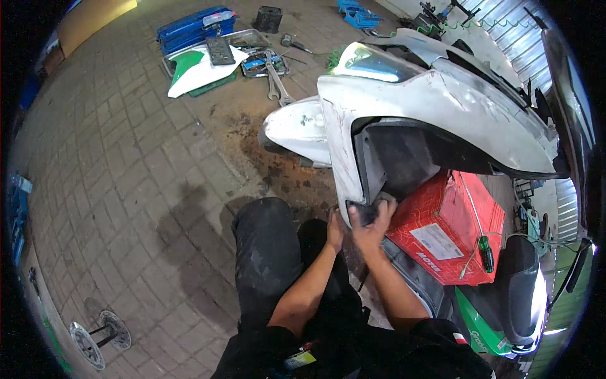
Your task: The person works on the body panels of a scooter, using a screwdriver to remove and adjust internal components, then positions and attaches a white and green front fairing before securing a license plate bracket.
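Observation:
The white front body panel (339,136) of a scooter stands in front of me, scratched along its edge, with a dark inner leg shield (404,148). My left hand (335,231) is at the outer side of the panel's lower tip, its fingers bent and partly hidden by the edge. Across the same lower corner, my right hand (372,228) grips the dark inner part, thumb on one side and fingers on the other. A red cardboard box (464,215) sits on the scooter's floorboard, right of my right hand. On top of it lies a green-handled screwdriver (485,254).
The scooter's white front fender (297,129) juts out to the left. Beyond it on the paving are wrenches (275,79), a blue toolbox (189,30), a white-green panel (192,71) and a hammer-like tool (295,43). A metal spool-shaped stand (101,338) is at lower left.

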Available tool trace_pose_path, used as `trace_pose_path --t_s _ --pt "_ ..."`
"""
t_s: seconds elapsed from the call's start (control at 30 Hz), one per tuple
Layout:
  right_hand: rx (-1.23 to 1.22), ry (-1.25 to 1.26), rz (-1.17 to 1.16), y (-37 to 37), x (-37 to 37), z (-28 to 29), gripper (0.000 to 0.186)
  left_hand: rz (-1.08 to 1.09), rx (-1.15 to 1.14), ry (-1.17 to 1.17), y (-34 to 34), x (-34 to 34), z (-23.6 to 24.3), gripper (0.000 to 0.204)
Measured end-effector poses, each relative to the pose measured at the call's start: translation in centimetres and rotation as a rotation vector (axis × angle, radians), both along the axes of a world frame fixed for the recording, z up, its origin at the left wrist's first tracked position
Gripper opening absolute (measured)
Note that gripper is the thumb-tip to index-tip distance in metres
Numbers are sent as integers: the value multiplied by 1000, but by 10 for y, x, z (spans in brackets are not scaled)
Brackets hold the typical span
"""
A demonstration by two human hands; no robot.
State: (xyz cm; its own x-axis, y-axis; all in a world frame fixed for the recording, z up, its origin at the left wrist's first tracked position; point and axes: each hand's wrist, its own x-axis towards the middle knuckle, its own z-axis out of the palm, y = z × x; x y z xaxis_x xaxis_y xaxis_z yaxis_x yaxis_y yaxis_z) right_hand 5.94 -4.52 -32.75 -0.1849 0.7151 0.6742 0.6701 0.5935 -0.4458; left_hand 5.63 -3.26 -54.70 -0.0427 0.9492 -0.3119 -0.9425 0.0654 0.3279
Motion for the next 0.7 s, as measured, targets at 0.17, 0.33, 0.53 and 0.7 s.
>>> trace_pose_path --t_s 0.17,0.33,0.53,0.7 --pt "319 -324 456 8 18 123 25 254 132 152 15 -27 66 53" --pt "416 -819 419 24 -62 265 35 233 100 243 28 -70 100 74" --pt "403 -1283 110 92 -101 288 72 287 241 762 30 -75 135 127" --pt "238 -1502 -69 94 -100 293 112 249 348 760 19 -70 171 136"
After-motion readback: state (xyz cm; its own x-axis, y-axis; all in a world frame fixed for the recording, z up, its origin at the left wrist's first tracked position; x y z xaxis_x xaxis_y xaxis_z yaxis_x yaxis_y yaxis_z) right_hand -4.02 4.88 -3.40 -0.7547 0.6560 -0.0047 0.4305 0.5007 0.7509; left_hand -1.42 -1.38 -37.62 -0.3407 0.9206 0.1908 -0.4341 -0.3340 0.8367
